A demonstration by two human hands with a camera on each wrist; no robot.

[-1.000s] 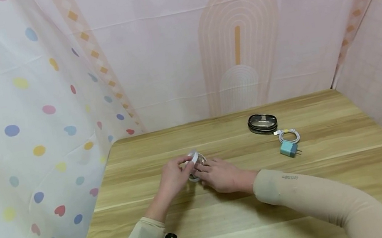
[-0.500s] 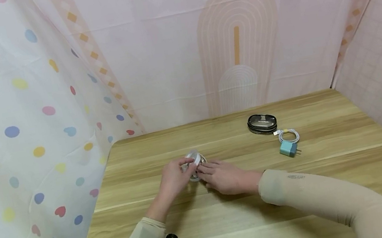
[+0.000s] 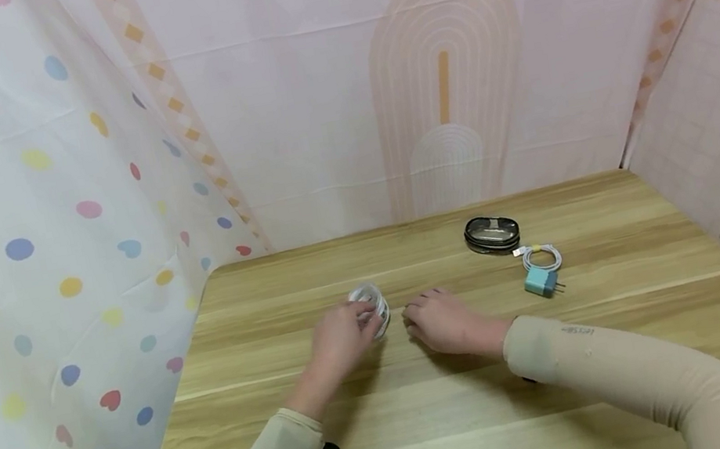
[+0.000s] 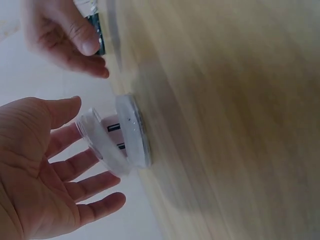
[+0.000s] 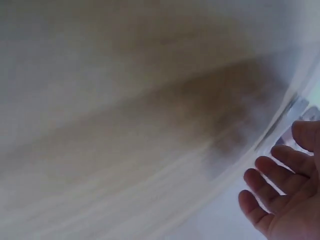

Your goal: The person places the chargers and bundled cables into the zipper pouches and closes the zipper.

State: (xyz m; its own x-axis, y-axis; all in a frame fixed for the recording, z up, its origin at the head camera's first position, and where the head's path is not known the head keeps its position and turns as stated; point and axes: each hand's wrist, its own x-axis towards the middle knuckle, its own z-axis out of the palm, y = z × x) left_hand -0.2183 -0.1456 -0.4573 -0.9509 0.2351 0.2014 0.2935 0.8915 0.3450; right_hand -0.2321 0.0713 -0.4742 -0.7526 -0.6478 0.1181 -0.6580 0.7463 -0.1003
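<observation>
A coiled white cable (image 3: 379, 305) lies on the wooden table, left of centre. My left hand (image 3: 339, 341) is over its near left side, partly covering it. In the left wrist view, part of the white coil (image 4: 134, 132) leans away from the rest, with dark-edged connectors between. There my left hand (image 4: 50, 175) has its fingers spread loosely beside and behind the leaning part; whether they touch it is unclear. My right hand (image 3: 451, 323) is just right of the coil, apart from it. The right wrist view shows my right hand (image 5: 287, 200) with relaxed, separated fingers and nothing held.
Toward the back right of the table (image 3: 437, 426) lie a coiled black cable (image 3: 492, 234), a thin white cable with a yellow tie (image 3: 557, 255) and a teal plug adapter (image 3: 541, 280). Patterned curtains (image 3: 300, 123) hang behind and at both sides.
My right hand has drawn back to the right, off the white coil. My left hand's fingers have loosened from the raised white part, and more of the coil shows.
</observation>
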